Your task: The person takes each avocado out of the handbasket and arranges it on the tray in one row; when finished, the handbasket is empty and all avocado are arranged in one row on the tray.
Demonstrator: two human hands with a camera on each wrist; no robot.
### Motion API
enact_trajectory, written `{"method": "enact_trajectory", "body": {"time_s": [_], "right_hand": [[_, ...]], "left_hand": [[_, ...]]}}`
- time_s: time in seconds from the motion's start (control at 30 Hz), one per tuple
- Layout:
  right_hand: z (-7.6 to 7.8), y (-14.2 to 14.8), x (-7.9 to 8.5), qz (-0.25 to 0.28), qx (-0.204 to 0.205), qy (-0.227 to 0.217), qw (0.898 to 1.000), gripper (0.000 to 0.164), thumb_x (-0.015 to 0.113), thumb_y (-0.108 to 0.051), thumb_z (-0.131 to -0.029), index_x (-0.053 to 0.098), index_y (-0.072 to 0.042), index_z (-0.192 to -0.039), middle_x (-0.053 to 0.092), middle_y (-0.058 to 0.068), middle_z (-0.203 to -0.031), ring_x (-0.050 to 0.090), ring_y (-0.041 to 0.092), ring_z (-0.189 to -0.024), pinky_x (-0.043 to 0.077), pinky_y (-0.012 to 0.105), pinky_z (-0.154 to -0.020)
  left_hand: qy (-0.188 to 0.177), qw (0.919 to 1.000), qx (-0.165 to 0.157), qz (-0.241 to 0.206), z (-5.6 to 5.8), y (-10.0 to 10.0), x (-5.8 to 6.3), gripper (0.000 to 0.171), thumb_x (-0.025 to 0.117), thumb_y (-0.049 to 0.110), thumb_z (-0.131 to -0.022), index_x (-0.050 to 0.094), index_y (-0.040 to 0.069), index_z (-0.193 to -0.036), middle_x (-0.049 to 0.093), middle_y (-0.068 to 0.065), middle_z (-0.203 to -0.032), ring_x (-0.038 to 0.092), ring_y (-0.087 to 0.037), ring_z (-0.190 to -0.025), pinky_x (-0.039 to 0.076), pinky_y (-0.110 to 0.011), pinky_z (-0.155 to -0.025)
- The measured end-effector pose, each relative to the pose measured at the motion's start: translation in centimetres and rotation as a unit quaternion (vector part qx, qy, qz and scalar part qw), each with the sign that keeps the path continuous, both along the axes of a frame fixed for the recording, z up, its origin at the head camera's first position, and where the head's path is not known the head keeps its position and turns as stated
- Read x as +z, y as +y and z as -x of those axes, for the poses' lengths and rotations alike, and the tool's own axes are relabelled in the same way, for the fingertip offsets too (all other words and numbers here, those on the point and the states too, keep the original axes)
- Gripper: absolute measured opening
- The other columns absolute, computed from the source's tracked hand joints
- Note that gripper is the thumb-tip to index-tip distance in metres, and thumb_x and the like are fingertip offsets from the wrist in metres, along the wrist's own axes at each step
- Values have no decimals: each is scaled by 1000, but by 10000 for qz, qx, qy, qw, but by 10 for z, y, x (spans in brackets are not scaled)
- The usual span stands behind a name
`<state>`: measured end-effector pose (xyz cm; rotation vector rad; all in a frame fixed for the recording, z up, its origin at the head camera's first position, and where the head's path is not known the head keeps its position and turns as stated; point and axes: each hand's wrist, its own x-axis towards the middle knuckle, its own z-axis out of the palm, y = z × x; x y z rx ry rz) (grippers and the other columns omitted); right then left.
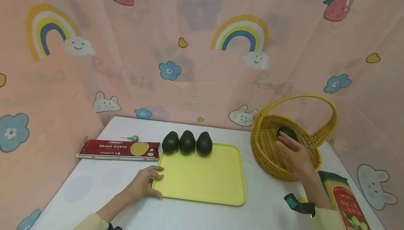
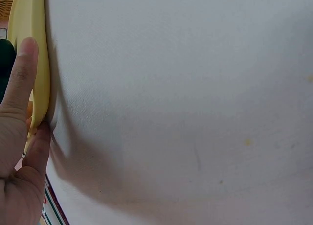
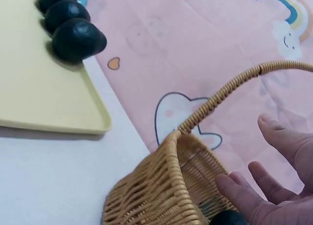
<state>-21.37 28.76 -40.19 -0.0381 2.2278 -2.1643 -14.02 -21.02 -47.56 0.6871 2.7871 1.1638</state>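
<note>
My left hand (image 1: 143, 182) holds the left edge of a yellow tray (image 1: 202, 184), with the thumb by its near corner and the fingers at its side. In the left wrist view the tray's rim (image 2: 41, 78) lies between thumb and finger. Three dark avocados (image 1: 187, 142) stand in a row along the tray's far left edge. Another avocado (image 1: 288, 133) lies in a yellow wicker basket (image 1: 268, 161) on the right. My right hand (image 1: 295, 154) reaches over this basket, fingers extended and overlapping the avocado in the head view; in the right wrist view the fingers are spread.
Left of the tray lies a red spaghetti packet (image 1: 118, 150), with a small green lollipop (image 1: 134, 138) behind it. A green and red bag (image 1: 345, 202) is at the right, beside my forearm. The basket's tall handle (image 1: 300, 96) arches up behind my right hand.
</note>
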Motion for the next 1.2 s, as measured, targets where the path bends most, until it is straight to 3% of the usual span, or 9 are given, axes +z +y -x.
{"method": "enact_trajectory", "body": {"time_s": [0.23, 0.37, 0.47, 0.57, 0.8, 1.0, 1.1, 1.17, 1.2], "right_hand": [[23, 18, -6, 912, -555, -493, 9931, 49, 65, -15, -91, 52, -29, -136, 59, -20, -102, 61, -5, -87, 58, 19, -75], [35, 23, -9, 996, -705, -1014, 9873, 58, 64, -17, -92, 41, -33, -142, 50, -6, -130, 57, 6, -110, 56, 16, -77], [43, 25, -12, 941, -726, -1345, 9838, 73, 63, -20, -93, 21, -25, -152, 20, 5, -156, 27, 26, -141, 54, 11, -69], [51, 30, -19, 808, -870, -1417, 9828, 78, 64, -22, -92, 14, -18, -153, 2, 4, -160, 0, 34, -143, 50, 9, -58], [62, 44, -34, 709, -1787, -1458, 9705, 78, 72, -27, -86, 29, -24, -150, 33, -1, -148, 44, 16, -120, 57, 19, -80], [60, 43, -21, 1306, -1407, -1340, 9722, 82, 65, -19, -91, 12, -18, -153, 19, -7, -157, 44, 7, -120, 55, 14, -68], [64, 45, -22, 979, -1217, -1379, 9781, 83, 64, -25, -92, 8, -18, -153, 16, -8, -158, 38, 9, -133, 51, 19, -91], [68, 46, -24, 621, -1224, -1522, 9788, 83, 64, -30, -91, 10, -20, -153, 3, -8, -159, 15, 11, -143, 43, 20, -102], [69, 46, -25, 465, -1276, -1560, 9784, 82, 64, -30, -91, 12, -19, -153, 3, -8, -159, 23, 9, -141, 43, 18, -100]], "left_hand": [[67, 9999, 59, 60, -1, -3, -1, 60, 89, 25, -58, 69, -9, -102, 60, -20, -121, 56, -43, -111, 54, -44, -89], [93, 9999, 86, 85, 0, -5, -3, 60, 89, 26, -57, 69, -8, -102, 60, -19, -120, 56, -43, -111, 53, -46, -90], [89, 9999, 85, 54, 0, -5, -4, 60, 89, 26, -57, 69, -8, -102, 60, -19, -120, 56, -43, -111, 55, -43, -88], [67, 10000, 39, -18, 1, -5, -6, 60, 89, 25, -57, 69, -9, -102, 60, -20, -120, 55, -44, -111, 56, -39, -86], [4, 10000, -23, -68, 0, -4, -6, 59, 89, 24, -58, 69, -9, -102, 60, -21, -121, 56, -44, -111, 56, -38, -86], [-65, 10000, 48, 0, 1, -3, -5, 60, 89, 24, -58, 69, -9, -103, 60, -20, -121, 55, -42, -112, 56, -38, -87], [-25, 10000, 42, 35, 1, -3, -5, 60, 89, 24, -57, 69, -9, -103, 60, -19, -121, 56, -42, -112, 55, -40, -89], [-6, 10000, 40, 61, 1, -2, -6, 60, 89, 25, -57, 69, -8, -103, 60, -18, -121, 56, -42, -112, 54, -41, -90], [26, 10000, 24, 71, 1, -2, -6, 61, 89, 26, -57, 69, -8, -103, 60, -18, -121, 56, -42, -112, 54, -41, -90]]}}
